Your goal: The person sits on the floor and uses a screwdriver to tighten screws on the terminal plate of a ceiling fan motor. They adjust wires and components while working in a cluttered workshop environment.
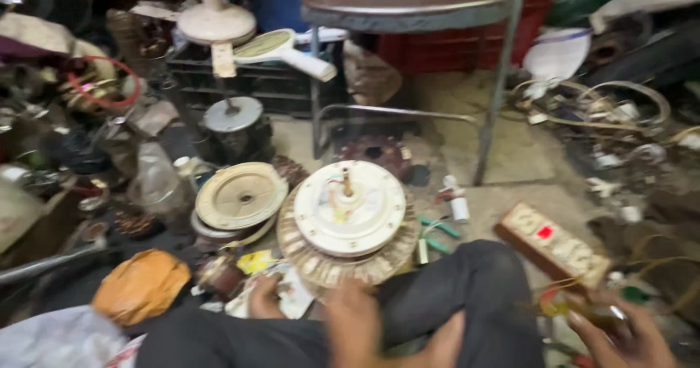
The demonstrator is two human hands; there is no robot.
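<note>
The motor [348, 222], a round fan motor with a cream cap, a short shaft standing up from its middle and a ring of windings under the cap, rests tilted against the person's knee [467, 280] on the workshop floor. The left hand [352, 324] touches its near edge from below; the hand is blurred, so I cannot tell whether the fingers grip the rim or only steady it. The right hand [627, 335], well apart at the lower right, is closed around a small dark tool with a greenish end, close to a wooden switchboard [552, 244] with a red mark. Just left of the motor lies a cream cover [240, 195], and green-handled pliers [437, 235] lie on the floor just to its right. Behind stand a metal stool [415, 7] and a black crate [255, 76]. Judging from this, the motor would handle best with the left hand holding the cap's rim firmly, fingers off the windings, and the weight kept on the knee so it does not roll.
</note>
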